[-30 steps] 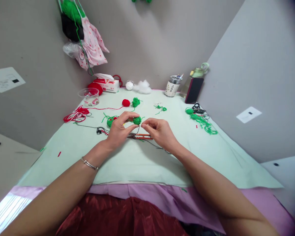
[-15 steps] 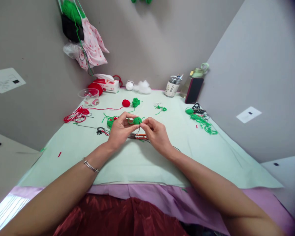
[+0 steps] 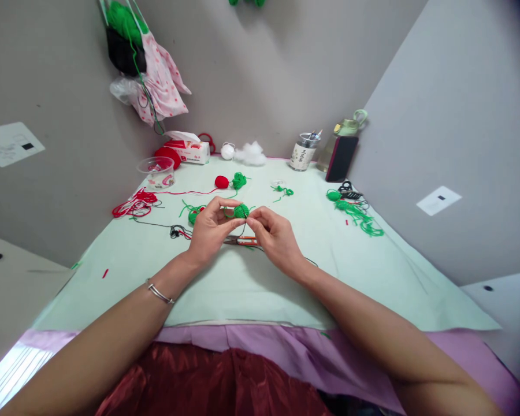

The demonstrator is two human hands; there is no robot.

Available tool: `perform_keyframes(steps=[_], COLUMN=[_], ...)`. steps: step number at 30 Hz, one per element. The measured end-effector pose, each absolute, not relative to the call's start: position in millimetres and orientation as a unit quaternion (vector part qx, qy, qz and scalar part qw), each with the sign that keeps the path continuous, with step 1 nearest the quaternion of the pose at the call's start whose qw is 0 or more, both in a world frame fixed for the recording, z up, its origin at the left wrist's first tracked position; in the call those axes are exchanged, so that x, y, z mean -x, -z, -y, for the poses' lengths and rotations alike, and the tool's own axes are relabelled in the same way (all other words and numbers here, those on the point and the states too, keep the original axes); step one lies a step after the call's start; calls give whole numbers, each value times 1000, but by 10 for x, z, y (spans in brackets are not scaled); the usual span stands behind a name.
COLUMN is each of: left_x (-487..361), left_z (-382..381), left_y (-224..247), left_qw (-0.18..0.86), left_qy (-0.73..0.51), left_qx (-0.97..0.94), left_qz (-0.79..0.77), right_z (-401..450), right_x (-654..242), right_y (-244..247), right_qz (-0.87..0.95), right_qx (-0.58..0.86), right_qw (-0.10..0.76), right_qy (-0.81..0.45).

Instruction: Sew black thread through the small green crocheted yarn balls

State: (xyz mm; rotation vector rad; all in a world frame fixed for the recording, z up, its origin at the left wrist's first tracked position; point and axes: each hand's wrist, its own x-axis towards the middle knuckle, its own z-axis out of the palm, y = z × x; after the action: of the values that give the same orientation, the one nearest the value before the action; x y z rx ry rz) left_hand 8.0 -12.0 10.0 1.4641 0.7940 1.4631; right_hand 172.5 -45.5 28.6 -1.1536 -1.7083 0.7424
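Note:
Between the thumb and fingers of my left hand [image 3: 213, 228] is a small green crocheted piece [image 3: 241, 211]. My right hand [image 3: 272, 234] is pinched closed at the piece's right edge. A dark strand of yarn [image 3: 244, 229] hangs down from where the fingertips meet. Whatever else the right fingertips grip is too small to make out. On the table just below the hands lie thread snips [image 3: 242, 240] with orange handles. Another green crocheted piece [image 3: 193, 215] with loose ends is partly hidden behind my left hand.
A red ball [image 3: 221, 182] and green yarn bundle [image 3: 239, 180] lie beyond the hands. To the left are tangled red yarn [image 3: 136, 203], a clear tub [image 3: 159, 180] and a tissue box [image 3: 195, 151]. A pen jar [image 3: 302, 156], phone [image 3: 342, 159] and green yarn strands [image 3: 361, 219] are right.
The green piece has turned slightly in my left fingers, showing more of its rounded side. Both hands stay in nearly the same place.

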Motion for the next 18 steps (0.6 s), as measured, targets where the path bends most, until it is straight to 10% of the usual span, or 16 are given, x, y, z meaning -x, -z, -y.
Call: perform_keyframes(steps=[18], left_x=[-128], left_z=[145], left_y=[-50], left_qw=[462], left_qy=[-616], left_qx=[-565], left_qz=[-296], right_z=[498], right_x=[-1606], right_y=[-153], right_qz=[652], right_qx=[468], right_qw=[510], right_qy=[-311])
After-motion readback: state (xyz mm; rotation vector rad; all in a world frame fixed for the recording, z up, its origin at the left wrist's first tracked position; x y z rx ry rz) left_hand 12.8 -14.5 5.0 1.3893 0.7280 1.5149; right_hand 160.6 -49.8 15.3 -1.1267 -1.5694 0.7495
